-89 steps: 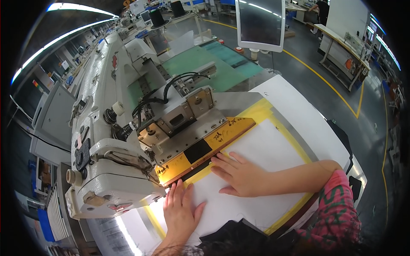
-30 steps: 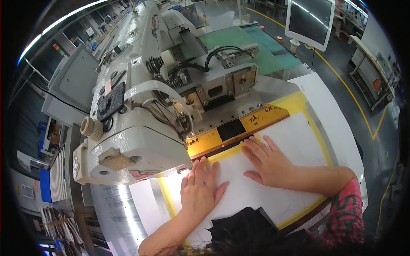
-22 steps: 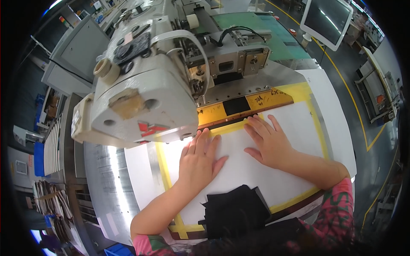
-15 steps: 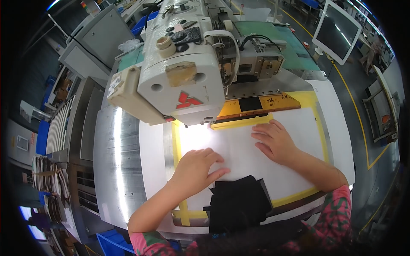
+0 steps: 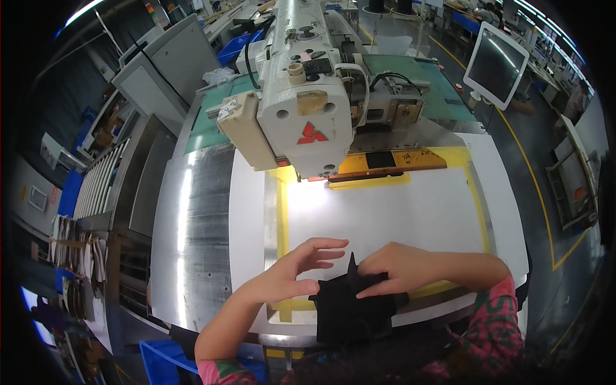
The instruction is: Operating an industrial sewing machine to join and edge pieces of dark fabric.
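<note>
A stack of black cloth pieces [image 5: 353,317] lies at the near edge of the white work sheet [image 5: 391,212], close to my body. My right hand [image 5: 399,266] is closed over the top of this stack, gripping a black cloth piece [image 5: 353,274] whose corner stands up beside the fingers. To the left, my left hand [image 5: 296,273] is open, fingers stretched to the right and thumb close to the stack's left edge. It holds nothing. Beyond both hands stands the white head of a sewing machine [image 5: 308,115], lighting the sheet's far left part.
Yellow tape [image 5: 282,218] borders the sheet. An orange-brown clamp bar [image 5: 410,160] lies along its far side. A bare metal table [image 5: 192,237] extends to the left. A monitor [image 5: 496,64] stands far right, and a blue bin [image 5: 170,359] sits below at near left.
My right hand has come back from the white sheet to the black stack and gripped a piece, lifting its corner. My left hand stays open near the stack. The whole view has shifted slightly.
</note>
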### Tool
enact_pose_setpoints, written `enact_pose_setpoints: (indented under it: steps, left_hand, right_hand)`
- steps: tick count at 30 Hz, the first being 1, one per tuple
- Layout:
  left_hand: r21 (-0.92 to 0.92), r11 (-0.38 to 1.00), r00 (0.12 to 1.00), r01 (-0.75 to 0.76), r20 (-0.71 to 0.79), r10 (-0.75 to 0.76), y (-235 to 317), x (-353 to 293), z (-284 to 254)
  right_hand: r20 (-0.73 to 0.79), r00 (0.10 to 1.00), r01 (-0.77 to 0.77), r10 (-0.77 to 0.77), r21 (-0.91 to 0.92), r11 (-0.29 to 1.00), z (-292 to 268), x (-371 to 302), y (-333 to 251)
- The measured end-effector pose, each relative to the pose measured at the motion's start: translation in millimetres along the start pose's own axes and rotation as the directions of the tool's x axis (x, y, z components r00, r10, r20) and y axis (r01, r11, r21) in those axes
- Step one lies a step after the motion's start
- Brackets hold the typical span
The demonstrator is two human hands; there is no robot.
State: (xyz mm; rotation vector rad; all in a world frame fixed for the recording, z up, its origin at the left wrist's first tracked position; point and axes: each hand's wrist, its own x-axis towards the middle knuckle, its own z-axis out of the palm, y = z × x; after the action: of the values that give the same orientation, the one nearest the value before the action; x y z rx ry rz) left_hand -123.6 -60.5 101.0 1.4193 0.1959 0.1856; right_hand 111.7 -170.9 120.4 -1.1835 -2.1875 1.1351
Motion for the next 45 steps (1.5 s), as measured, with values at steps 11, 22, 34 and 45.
enact_pose_setpoints:
  steps: [11,22,34,45]
  left_hand:
    - [0.166,0.949,0.945,0.269,-0.236,-0.227,-22.2,44.0,1.8]
    - [0.589,0.768,0.914,0.253,0.114,-0.389,-29.7,37.0,16.5]
    - [0.412,0.883,0.942,0.224,-0.324,-0.088,-3.8,66.1,-12.8]
    - [0.137,0.941,0.846,0.309,-0.491,-0.207,-27.2,88.9,-14.2]
  right_hand:
    - [-0.718,0.632,0.110,0.293,0.458,0.882,4.2,-33.4,24.7]
    - [-0.581,0.505,0.049,0.639,0.758,0.651,-41.0,-70.9,15.1]
    - [-0.606,0.672,0.343,0.426,0.764,0.546,-43.1,-5.5,40.9]
    - [-0.463,0.609,0.072,0.644,0.841,0.537,-0.6,-33.3,92.9]
